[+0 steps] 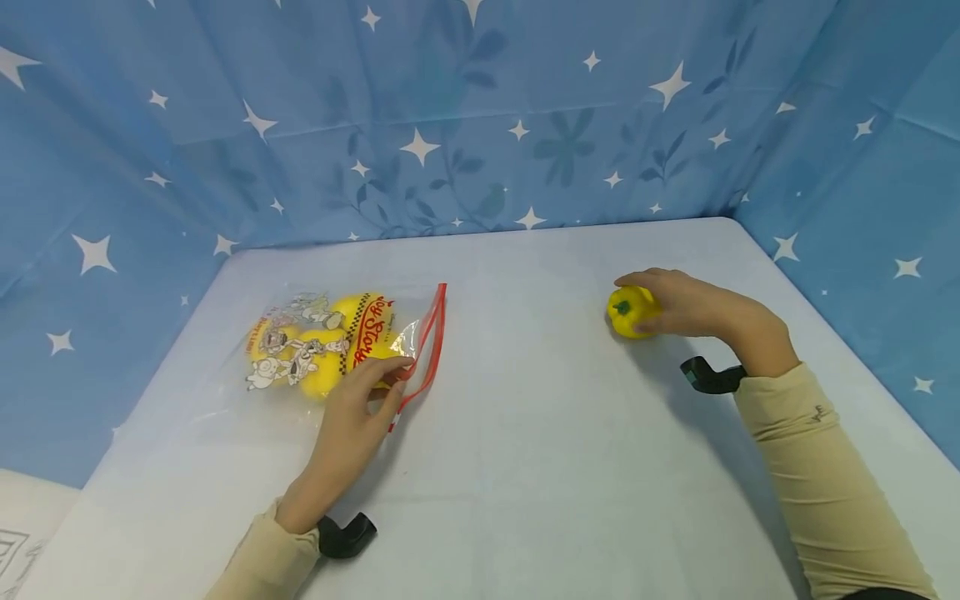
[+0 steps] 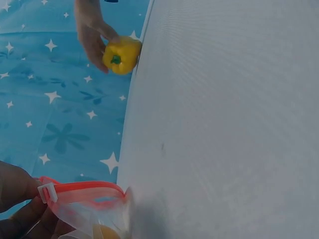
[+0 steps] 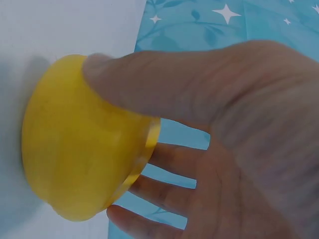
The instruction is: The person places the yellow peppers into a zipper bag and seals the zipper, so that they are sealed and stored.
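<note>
A clear zip bag (image 1: 408, 333) with a red zip edge and printed cartoon figures lies on the left of the table, with several rounded yellow things (image 1: 321, 375) inside. My left hand (image 1: 358, 417) pinches the bag's zip edge between thumb and fingers. The left wrist view shows a white slider (image 2: 48, 193) on the red strip, right at those fingertips. Towards the far right, a yellow bell pepper (image 1: 627, 315) with a green stem is on the table. My right hand (image 1: 686, 304) grips it from above, the thumb (image 3: 149, 82) on one side and the fingers on the other.
A white table (image 1: 525, 433) spreads between the two hands. Blue curtains (image 1: 480, 117) with white stars rise behind it and along both sides. Pale printed material (image 1: 33, 517) shows at the lower left corner.
</note>
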A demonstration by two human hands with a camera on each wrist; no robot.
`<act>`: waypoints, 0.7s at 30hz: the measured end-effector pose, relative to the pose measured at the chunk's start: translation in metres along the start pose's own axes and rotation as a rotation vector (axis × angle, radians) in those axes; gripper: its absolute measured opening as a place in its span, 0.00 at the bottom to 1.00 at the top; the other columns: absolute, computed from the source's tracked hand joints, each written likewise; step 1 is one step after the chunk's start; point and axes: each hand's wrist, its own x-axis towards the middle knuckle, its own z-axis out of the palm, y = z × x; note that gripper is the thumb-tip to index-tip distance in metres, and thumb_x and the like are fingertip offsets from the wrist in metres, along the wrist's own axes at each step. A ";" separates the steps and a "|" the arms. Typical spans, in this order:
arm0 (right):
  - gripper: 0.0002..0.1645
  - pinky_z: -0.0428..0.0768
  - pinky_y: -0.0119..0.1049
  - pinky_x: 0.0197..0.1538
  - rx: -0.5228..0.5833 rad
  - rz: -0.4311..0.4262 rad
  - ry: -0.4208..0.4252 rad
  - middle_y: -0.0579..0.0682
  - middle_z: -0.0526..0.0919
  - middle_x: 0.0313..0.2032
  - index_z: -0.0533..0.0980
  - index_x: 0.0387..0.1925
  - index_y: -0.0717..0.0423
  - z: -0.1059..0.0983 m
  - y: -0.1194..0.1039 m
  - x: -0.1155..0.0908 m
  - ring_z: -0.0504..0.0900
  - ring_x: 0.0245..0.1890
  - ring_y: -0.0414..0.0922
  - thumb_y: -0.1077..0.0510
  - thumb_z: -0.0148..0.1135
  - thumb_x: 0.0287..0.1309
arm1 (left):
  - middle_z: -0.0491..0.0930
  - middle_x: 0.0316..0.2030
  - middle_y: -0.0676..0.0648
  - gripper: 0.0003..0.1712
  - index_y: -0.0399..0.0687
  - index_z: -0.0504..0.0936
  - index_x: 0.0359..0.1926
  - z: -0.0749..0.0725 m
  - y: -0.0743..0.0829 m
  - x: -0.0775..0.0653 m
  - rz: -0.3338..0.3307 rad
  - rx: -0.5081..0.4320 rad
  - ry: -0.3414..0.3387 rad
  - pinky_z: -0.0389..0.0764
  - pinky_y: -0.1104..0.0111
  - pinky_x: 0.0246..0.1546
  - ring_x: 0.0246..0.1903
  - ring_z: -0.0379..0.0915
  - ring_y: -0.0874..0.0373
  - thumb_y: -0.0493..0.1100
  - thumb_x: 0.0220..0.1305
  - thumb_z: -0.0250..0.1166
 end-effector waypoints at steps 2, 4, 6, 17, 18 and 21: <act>0.44 0.70 0.71 0.69 0.000 -0.003 -0.005 0.70 0.67 0.72 0.64 0.75 0.59 0.000 0.001 -0.001 0.67 0.67 0.67 0.59 0.72 0.61 | 0.87 0.46 0.49 0.21 0.45 0.85 0.57 0.001 0.000 0.000 0.000 -0.004 0.001 0.85 0.78 0.46 0.44 0.84 0.57 0.27 0.65 0.69; 0.45 0.70 0.71 0.70 0.001 -0.001 -0.004 0.70 0.66 0.72 0.64 0.76 0.59 0.001 0.002 -0.001 0.67 0.68 0.67 0.60 0.73 0.60 | 0.87 0.46 0.49 0.21 0.45 0.85 0.57 0.001 0.000 0.000 0.000 -0.006 0.002 0.85 0.78 0.45 0.44 0.84 0.57 0.27 0.65 0.69; 0.45 0.71 0.72 0.69 -0.006 -0.002 0.004 0.70 0.67 0.72 0.64 0.76 0.59 0.002 0.003 -0.001 0.67 0.67 0.68 0.61 0.73 0.59 | 0.87 0.46 0.49 0.21 0.45 0.85 0.57 0.001 -0.001 0.000 -0.002 -0.011 0.003 0.85 0.79 0.46 0.45 0.84 0.57 0.27 0.65 0.69; 0.41 0.69 0.71 0.70 -0.009 -0.002 0.042 0.70 0.69 0.70 0.65 0.75 0.59 -0.003 0.005 0.002 0.70 0.66 0.67 0.58 0.70 0.65 | 0.87 0.45 0.48 0.19 0.44 0.85 0.56 0.001 0.002 0.001 -0.015 -0.032 0.013 0.85 0.78 0.45 0.45 0.83 0.57 0.28 0.66 0.68; 0.41 0.69 0.71 0.70 0.002 -0.007 0.044 0.70 0.69 0.71 0.64 0.75 0.59 -0.003 0.005 0.002 0.70 0.67 0.66 0.55 0.69 0.67 | 0.87 0.45 0.49 0.19 0.44 0.85 0.56 0.001 0.002 0.001 -0.019 -0.033 0.013 0.85 0.79 0.45 0.45 0.83 0.57 0.28 0.66 0.68; 0.41 0.74 0.68 0.68 0.041 -0.033 0.051 0.67 0.70 0.72 0.63 0.76 0.58 -0.003 -0.001 0.003 0.73 0.65 0.64 0.49 0.67 0.69 | 0.87 0.45 0.49 0.19 0.45 0.85 0.56 0.000 0.003 0.000 -0.030 -0.039 0.011 0.85 0.79 0.45 0.45 0.83 0.58 0.28 0.66 0.67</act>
